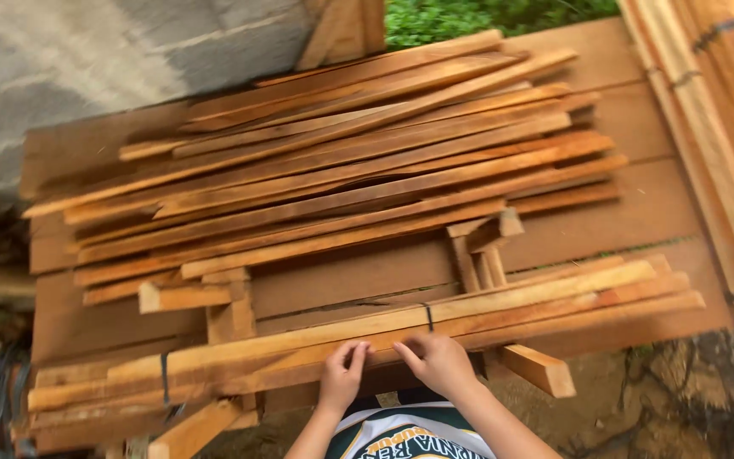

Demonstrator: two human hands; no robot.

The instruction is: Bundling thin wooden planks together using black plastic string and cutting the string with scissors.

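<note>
A tied bundle of long thin wooden slats (pixel 384 331) lies across the near edge of a plank platform (pixel 639 212), bound by dark straps (pixel 428 316) near its middle and at its left end. My left hand (pixel 341 374) rests its fingers on the bundle's near side. My right hand (pixel 439 361) grips the same near side just to the right, below the middle strap. Both hands touch the bundle, a few centimetres apart.
A loose heap of long slats (pixel 341 170) covers the platform behind the bundle. Short wood blocks (pixel 231 310) and offcuts (pixel 541 370) prop things up. More bundled timber (pixel 724 110) runs along the right. A grey concrete wall (pixel 87 59) and greenery (pixel 469 17) lie beyond.
</note>
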